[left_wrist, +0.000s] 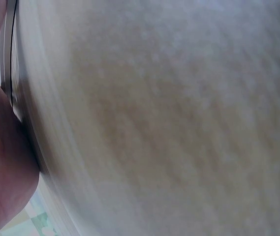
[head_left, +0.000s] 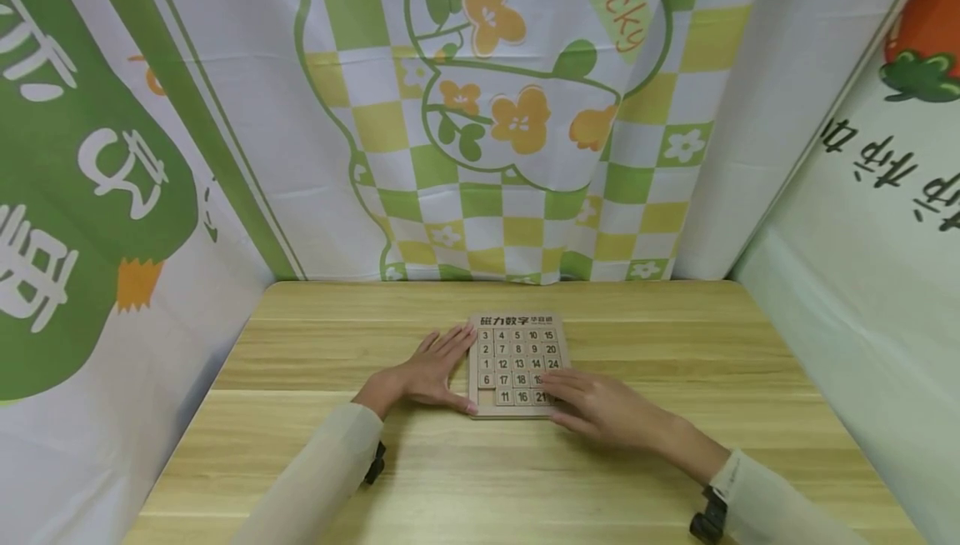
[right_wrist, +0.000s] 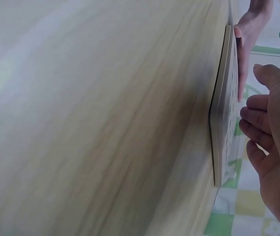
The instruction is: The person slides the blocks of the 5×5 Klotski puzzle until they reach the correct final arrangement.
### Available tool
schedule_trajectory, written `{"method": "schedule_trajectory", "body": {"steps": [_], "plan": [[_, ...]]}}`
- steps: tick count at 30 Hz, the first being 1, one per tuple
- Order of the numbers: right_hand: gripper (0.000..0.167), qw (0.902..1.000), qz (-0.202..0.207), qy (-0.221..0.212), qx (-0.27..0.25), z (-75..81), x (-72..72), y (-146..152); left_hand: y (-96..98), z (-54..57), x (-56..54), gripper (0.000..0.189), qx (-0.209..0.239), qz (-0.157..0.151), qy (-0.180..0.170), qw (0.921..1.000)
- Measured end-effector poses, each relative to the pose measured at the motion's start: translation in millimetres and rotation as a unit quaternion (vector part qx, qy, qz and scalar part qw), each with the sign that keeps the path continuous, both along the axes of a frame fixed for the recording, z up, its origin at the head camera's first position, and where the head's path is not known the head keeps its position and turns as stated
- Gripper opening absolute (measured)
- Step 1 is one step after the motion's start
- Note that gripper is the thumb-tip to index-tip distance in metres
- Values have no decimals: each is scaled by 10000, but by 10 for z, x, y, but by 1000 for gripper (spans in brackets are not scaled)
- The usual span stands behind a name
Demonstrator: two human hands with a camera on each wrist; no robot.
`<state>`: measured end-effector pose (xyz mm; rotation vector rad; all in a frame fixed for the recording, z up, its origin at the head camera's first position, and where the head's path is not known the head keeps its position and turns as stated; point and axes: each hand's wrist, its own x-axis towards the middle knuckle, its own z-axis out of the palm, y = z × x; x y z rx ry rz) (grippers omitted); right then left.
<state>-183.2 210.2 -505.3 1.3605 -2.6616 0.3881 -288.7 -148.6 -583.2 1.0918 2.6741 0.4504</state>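
Observation:
A wooden number sliding puzzle [head_left: 519, 366] lies flat on the table, its tiles in rows and a bare slot at the lower left, beside tile 11. My left hand [head_left: 427, 374] is spread along the puzzle's left side, fingertips at the upper edge of the frame and thumb at the bottom left corner. Over the lower right tiles hovers my right hand [head_left: 600, 407], covering part of the bottom row. The right wrist view shows the right hand's fingers [right_wrist: 258, 120] loosely bent close over the board, nothing held in them. Only part of the left hand [left_wrist: 4, 162] shows in the left wrist view.
The light wooden table [head_left: 322, 328] stretches around the puzzle. Behind it hangs a checked, flowered curtain [head_left: 502, 228], with printed cloth on both sides. Each wrist wears a dark strap, such as the right one [head_left: 708, 516].

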Motion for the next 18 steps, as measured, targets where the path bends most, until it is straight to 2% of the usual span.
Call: {"method": "schedule_trajectory", "body": {"steps": [6, 13, 18], "plan": [[51, 9998, 27, 176, 3, -39, 34, 126, 0, -6, -4, 140, 11, -22, 29, 10000], [51, 9999, -63, 123, -5, -62, 76, 224, 14, 78, 33, 141, 5, 33, -166, 9999], [49, 9998, -52, 157, 53, -71, 100, 277, 14, 130, 62, 139, 159, -20, -200, 9997]]}}
